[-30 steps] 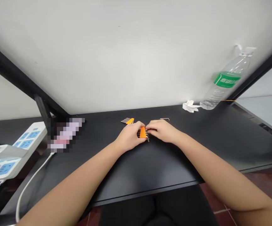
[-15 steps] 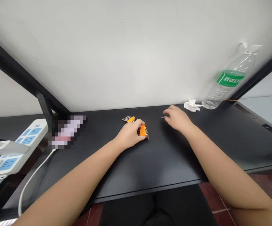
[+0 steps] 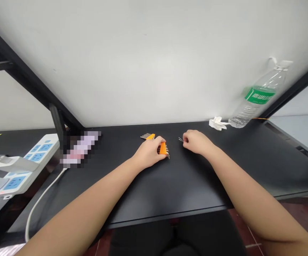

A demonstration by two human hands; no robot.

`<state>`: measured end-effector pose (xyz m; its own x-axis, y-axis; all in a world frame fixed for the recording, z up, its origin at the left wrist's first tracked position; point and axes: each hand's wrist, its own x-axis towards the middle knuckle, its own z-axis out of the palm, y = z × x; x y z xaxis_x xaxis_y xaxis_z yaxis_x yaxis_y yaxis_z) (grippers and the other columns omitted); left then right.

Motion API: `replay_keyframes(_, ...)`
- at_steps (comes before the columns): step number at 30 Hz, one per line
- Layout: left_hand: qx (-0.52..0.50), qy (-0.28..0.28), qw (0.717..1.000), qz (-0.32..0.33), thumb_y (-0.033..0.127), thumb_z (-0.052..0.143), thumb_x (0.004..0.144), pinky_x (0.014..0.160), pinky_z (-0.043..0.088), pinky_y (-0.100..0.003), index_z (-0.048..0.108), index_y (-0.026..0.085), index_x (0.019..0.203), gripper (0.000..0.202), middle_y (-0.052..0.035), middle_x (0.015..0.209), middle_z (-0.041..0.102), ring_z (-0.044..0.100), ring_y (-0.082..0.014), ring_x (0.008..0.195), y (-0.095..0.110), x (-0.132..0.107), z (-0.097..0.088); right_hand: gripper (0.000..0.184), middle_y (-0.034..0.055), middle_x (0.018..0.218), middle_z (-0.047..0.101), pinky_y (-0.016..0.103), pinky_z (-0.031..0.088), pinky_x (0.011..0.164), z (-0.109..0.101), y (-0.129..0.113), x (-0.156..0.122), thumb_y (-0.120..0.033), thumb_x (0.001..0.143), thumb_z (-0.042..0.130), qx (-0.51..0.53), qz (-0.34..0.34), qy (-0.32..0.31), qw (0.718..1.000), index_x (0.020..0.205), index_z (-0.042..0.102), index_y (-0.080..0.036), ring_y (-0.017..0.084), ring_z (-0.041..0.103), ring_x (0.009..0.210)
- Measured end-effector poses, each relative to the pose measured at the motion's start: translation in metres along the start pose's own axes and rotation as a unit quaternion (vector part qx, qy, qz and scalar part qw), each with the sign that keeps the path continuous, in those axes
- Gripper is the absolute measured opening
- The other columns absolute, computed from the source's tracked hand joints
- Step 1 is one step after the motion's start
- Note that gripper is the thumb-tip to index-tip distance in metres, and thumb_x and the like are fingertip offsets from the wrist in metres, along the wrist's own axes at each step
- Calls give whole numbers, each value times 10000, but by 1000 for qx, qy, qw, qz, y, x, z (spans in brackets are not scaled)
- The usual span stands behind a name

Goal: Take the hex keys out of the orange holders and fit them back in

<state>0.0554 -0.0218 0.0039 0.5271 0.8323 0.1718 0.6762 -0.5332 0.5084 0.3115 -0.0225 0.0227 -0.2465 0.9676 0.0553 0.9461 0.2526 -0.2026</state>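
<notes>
My left hand rests on the black table with its fingers closed around an orange holder of hex keys; metal key ends stick out at its right. A second orange hex key holder lies just behind that hand. To the right, my right hand is curled, pinching a thin loose hex key whose tip pokes out to the left of the fingers.
A plastic water bottle with a green label and a crumpled white tissue sit at the back right by the white wall. White power strips with a white cable lie at the left, next to a blurred object.
My right hand left the orange holder, reached back right to the loose hex key, closed on it and drew it back toward the left. My left hand stayed on the holder.
</notes>
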Motion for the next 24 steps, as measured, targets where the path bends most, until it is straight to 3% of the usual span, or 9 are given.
replay_keyframes(4, 20, 0, 1000, 7, 308, 708, 772, 789, 555, -348, 588, 234, 1143, 397, -22, 990, 726, 702, -228, 908, 1, 0, -1, 93, 34, 861, 633, 267, 373, 674, -2, -16, -6, -103, 801, 582, 54, -94, 43, 993, 764, 580, -188, 152, 551, 762)
replay_keyframes(8, 17, -3, 1000, 17, 298, 686, 780, 748, 540, -334, 587, 238, 1122, 361, -13, 949, 719, 693, -218, 858, 1, 0, 0, 138, -14, 758, 578, 253, 338, 623, 0, -28, -10, -69, 832, 529, 98, -153, 38, 983, 789, 546, -199, 123, 476, 657)
replay_keyframes(11, 8, 4, 1000, 20, 277, 671, 783, 759, 537, -329, 583, 242, 1129, 359, -16, 967, 725, 701, -218, 876, 0, 0, 0, 144, -4, 807, 584, 247, 349, 639, 2, -30, -11, -66, 863, 521, 121, -189, 44, 973, 816, 567, -193, 122, 487, 689)
replay_keyframes(24, 10, 3, 1000, 11, 307, 692, 778, 744, 537, -332, 586, 240, 1129, 373, -15, 968, 728, 704, -218, 865, -2, 0, 0, 182, 42, 903, 609, 268, 412, 695, -1, -29, -13, -96, 968, 513, 102, -217, 58, 969, 927, 674, -170, 142, 554, 765)
